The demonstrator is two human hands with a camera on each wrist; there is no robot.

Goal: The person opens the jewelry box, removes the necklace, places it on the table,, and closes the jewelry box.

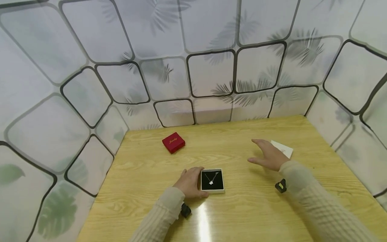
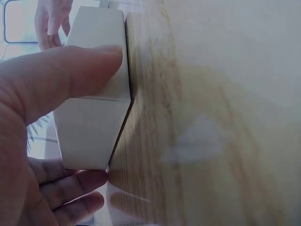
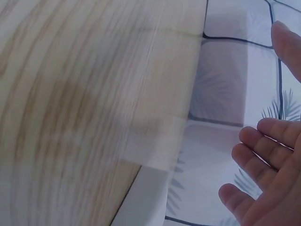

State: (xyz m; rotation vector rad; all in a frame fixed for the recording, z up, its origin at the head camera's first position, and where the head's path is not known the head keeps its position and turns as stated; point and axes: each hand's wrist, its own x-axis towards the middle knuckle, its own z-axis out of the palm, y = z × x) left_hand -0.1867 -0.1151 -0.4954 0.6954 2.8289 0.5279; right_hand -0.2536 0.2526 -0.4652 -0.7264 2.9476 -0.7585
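Wooden tabletop (image 1: 145, 161) bears the necklace box (image 1: 213, 192) between the hands (image 1: 189, 182) (image 1: 270, 156).

Yellow wood-grain surface (image 1: 242, 215)
A red jewelry-box lid (image 1: 173, 142) lies farther back, an open necklace box (image 1: 217, 192) nearer, a white card (image 1: 285, 149) at right.

Room type indeterminable: wood-grain tabletop (image 1: 239, 208), bounded left, far and right by leaf-and-grid-patterned surround (image 1: 211, 74); possibly a booth.
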